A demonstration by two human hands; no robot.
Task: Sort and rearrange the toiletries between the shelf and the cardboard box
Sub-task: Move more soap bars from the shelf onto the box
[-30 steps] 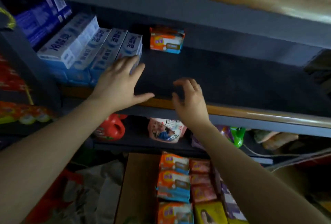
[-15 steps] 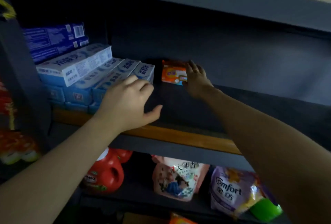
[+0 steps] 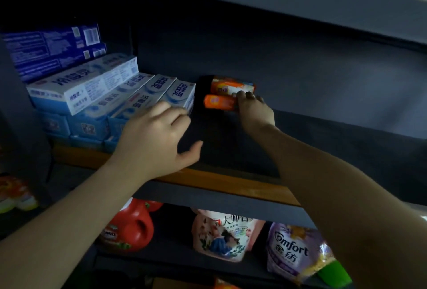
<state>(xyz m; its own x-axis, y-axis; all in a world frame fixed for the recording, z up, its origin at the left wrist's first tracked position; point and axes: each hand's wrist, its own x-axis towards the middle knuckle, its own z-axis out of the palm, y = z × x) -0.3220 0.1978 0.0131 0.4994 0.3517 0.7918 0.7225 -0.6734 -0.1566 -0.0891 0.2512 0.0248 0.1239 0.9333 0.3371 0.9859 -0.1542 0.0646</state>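
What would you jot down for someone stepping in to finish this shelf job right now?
Left hand: open, fingers resting against the light-blue toothpaste boxes, holding nothing.
Right hand: reaching to the back of the shelf, fingers on the orange soap packs; whether it grips them is unclear.
Done: toothpaste is stacked at the shelf's left, with dark-blue boxes behind. Two orange packs sit at the rear beside them.
Left: much of the shelf to the right looks bare, so more packs probably belong there. The cardboard box is out of view.
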